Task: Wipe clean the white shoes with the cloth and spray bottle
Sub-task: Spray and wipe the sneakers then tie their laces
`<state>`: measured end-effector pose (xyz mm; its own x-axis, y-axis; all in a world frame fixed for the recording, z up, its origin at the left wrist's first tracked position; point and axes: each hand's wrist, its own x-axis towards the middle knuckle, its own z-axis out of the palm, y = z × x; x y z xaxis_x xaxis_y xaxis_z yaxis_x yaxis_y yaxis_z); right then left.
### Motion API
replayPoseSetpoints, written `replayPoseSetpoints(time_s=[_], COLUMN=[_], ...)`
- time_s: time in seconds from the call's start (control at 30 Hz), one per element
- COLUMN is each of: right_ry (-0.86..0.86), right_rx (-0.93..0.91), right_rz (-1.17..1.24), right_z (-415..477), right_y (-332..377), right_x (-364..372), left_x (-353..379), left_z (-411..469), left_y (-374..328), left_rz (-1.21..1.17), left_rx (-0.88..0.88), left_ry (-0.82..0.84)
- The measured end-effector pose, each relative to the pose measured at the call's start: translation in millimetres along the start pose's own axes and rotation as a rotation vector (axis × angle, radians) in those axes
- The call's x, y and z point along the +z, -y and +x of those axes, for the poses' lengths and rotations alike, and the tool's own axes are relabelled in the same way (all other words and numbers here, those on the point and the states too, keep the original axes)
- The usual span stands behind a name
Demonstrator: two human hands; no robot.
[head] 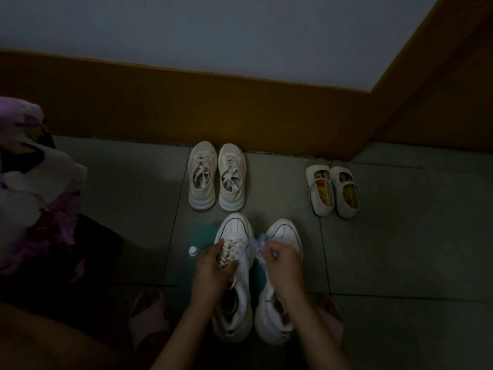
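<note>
Fingers (216, 247) of the left hand (212, 271) curl over the laces of a chunky white leather sneaker (234, 231), low in the centre of the frame. The right hand (281, 263) pinches a crumpled pale-blue wad (256, 245), cloth or wipe I cannot tell, between that shoe and its matching white sneaker (286, 233). A small clear bottle with a white cap (192, 251) pokes out left of the left hand, over a flat teal sheet (204, 232) on the grey tiled floor (400, 249). A beige laced pair (216, 177) stands higher up, by the wall.
</note>
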<state>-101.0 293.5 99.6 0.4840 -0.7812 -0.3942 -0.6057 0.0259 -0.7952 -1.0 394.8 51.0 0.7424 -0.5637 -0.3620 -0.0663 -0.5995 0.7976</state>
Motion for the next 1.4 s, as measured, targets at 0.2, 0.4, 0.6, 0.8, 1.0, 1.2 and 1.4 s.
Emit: replayPoseSetpoints(time_s=[0.2,0.4,0.6,0.8,1.0,1.2,1.4], right_ry=[-0.062,0.233,0.054,-0.069,-0.107,0.150,0.135], right_rx=[-0.114,-0.211,-0.150,-0.076,-0.050,-0.423,-0.504], right_rz=[-0.114,-0.384,-0.246,-0.166,-0.219,-0.326,-0.493], right_z=[80.5,119.9,116.0,96.1,78.7,84.7,78.8], right_y=[-14.7,-27.4,-50.0,-73.0,-94.8,-47.8,-90.5], right_x=[-50.7,-37.6,-51.6,-58.3,-70.2,-44.2,-51.2], left_x=[10.7,12.8,12.3,14.2,14.2,14.3,14.6], left_z=[-4.7,-2.6,-1.6,-1.1,-2.1,-2.3,-1.4], left_y=[-9.9,-9.0,-8.5,-9.0,-9.7,-8.3,-9.4], left_rz=[0.129,0.157,0.184,0.189,0.185,0.163,0.171], left_rx=[0.029,0.012,0.011,0.006,-0.006,-0.008,-0.013], left_ry=[-0.035,-0.035,-0.046,-0.047,-0.043,-0.032,-0.035])
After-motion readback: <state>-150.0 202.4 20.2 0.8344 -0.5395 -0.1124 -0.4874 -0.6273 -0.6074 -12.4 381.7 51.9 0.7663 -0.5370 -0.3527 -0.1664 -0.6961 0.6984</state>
